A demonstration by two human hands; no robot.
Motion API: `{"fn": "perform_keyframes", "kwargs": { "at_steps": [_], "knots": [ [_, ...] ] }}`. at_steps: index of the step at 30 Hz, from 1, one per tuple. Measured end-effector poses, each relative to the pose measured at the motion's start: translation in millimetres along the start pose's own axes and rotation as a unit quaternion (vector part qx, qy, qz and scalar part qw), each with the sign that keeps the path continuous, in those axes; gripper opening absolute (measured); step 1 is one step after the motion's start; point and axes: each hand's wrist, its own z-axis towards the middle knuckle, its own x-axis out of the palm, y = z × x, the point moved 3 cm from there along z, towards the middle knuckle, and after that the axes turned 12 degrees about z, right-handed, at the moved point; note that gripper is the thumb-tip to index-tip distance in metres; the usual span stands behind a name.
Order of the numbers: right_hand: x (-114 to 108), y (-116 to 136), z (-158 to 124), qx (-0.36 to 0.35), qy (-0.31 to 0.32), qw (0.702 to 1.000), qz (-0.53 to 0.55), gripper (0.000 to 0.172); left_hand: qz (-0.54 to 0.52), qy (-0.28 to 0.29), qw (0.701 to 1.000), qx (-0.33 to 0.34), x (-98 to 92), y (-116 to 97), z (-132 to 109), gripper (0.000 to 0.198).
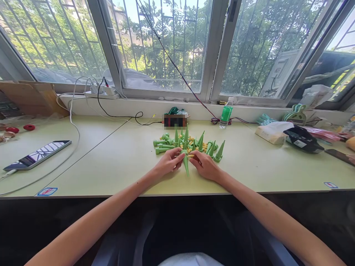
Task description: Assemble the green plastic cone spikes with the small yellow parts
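Observation:
My left hand [169,162] is closed around the wide end of a green plastic spike [186,167], which hangs with its point down toward me. Close to the spike's wide end, my right hand [204,164] pinches a small yellow piece [190,156]; whether it touches the spike I cannot tell. Just beyond my hands lies a cluster of green spikes [220,152], several standing point up and several lying on their sides [165,150]. Small yellow pieces [205,147] are scattered among them, partly hidden by the spikes and my fingers.
The pale table [111,162] runs along a window. At left lie a phone [39,155] and a white cable [79,136]. Behind the cluster are a blurred dark device [174,121] and a bottle [226,113]. Right are a tissue pack [270,133] and a black bag [302,139]. Another person's hand [351,157] shows far right.

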Motion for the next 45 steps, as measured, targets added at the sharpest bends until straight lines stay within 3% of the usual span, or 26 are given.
{"fn": "perform_keyframes", "kwargs": {
  "at_steps": [17, 25, 36, 45],
  "knots": [
    [0.5, -8.8, -2.7, -0.067, 0.005, 0.997, -0.024, 0.022, -0.021, 0.019, 1.0, -0.01, 1.3, 0.6, -1.9, 0.042],
    [-1.5, -6.1, -3.5, -0.052, 0.019, 0.998, -0.04, 0.027, 0.008, 0.023, 1.0, 0.005, 1.9, 3.6, -1.5, 0.04],
    [0.8, -6.1, -3.5, -0.026, 0.033, 0.995, -0.085, 0.047, 0.131, 0.012, 0.99, 0.055, 7.0, 10.5, -1.8, 0.034],
    [-0.1, -4.7, -1.2, -0.004, 0.008, 0.997, -0.078, 0.044, 0.094, 0.004, 0.994, 0.049, 5.4, 3.9, -1.7, 0.037]
  ]
}}
